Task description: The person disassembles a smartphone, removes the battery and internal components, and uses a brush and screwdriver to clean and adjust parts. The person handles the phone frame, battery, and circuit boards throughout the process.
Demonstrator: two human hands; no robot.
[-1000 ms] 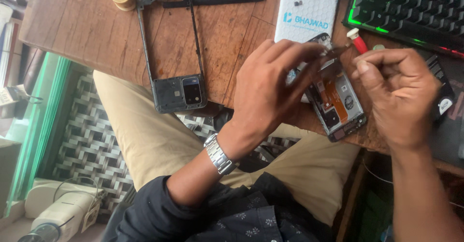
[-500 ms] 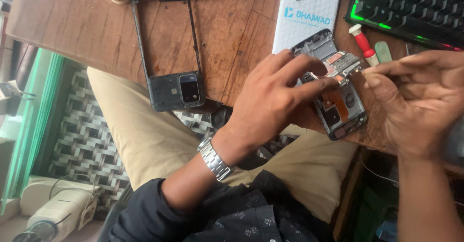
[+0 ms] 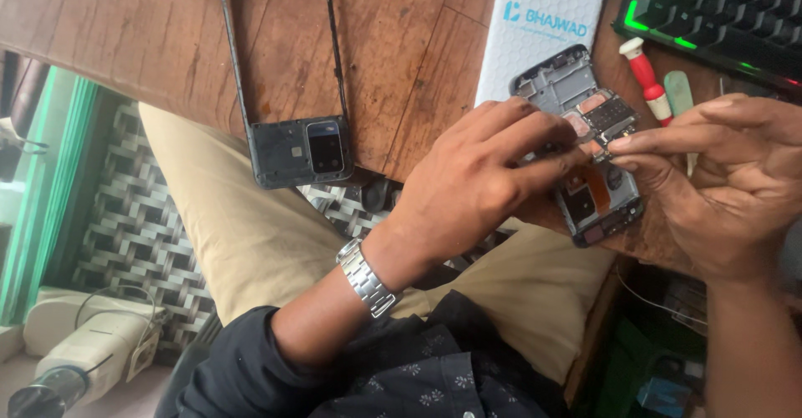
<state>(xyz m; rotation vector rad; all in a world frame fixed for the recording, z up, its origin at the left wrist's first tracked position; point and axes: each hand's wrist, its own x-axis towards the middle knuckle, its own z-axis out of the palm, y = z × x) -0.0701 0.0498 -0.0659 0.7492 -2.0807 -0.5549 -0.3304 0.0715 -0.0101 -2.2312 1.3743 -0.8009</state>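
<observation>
Both hands (image 3: 493, 176) over opened phone (image 3: 597, 146), frame (image 3: 296, 146) and screwdriver (image 3: 647, 80) nearby.

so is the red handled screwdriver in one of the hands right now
No, the red handled screwdriver lies on the wooden table beside the opened phone, apart from the left hand and right hand.

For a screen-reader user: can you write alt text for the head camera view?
Two bare hands work on an opened phone at the edge of a wooden table: the left hand steadies it while the right hand pinches at its circuit board. A detached phone frame lies nearby.
</observation>
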